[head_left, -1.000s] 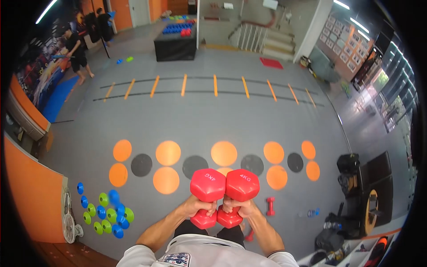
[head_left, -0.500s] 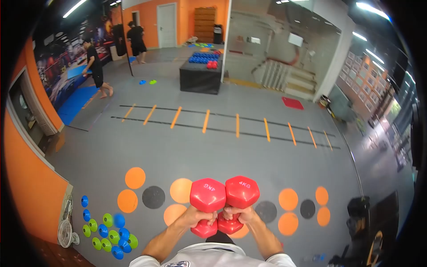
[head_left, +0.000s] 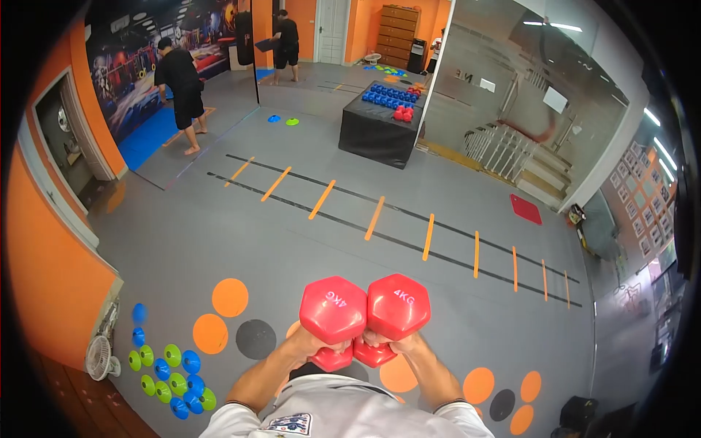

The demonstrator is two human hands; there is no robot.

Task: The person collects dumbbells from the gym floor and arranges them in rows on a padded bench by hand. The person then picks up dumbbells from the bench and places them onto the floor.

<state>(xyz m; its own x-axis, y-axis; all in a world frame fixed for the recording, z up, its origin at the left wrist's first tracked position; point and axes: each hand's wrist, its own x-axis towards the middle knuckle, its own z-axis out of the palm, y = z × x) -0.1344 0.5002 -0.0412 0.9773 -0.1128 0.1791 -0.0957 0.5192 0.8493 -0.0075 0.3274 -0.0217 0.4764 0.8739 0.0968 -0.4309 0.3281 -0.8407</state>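
Two red 4KG dumbbells stand roughly upright side by side in front of my chest. My left hand [head_left: 310,342] is wrapped round the handle of the left dumbbell [head_left: 333,309], and my right hand [head_left: 394,343] grips the right dumbbell [head_left: 399,306]. Their upper heads are nearly touching. The large heads partly hide my fingers, and the lower ends show just beneath my hands, close to my white shirt [head_left: 343,409].
An agility ladder [head_left: 374,217] lies across the grey floor. Blue and green cones [head_left: 177,382] are spread at lower left by a fan [head_left: 100,358]. A black-covered platform [head_left: 374,139] holds small dumbbells. A person in black [head_left: 182,84] stands near a blue mat [head_left: 150,139].
The view has turned left and up, bringing the platform and back wall closer to the middle. The dumbbells remain in my hands, with their heads slightly larger in view. The person at left has bent forward.
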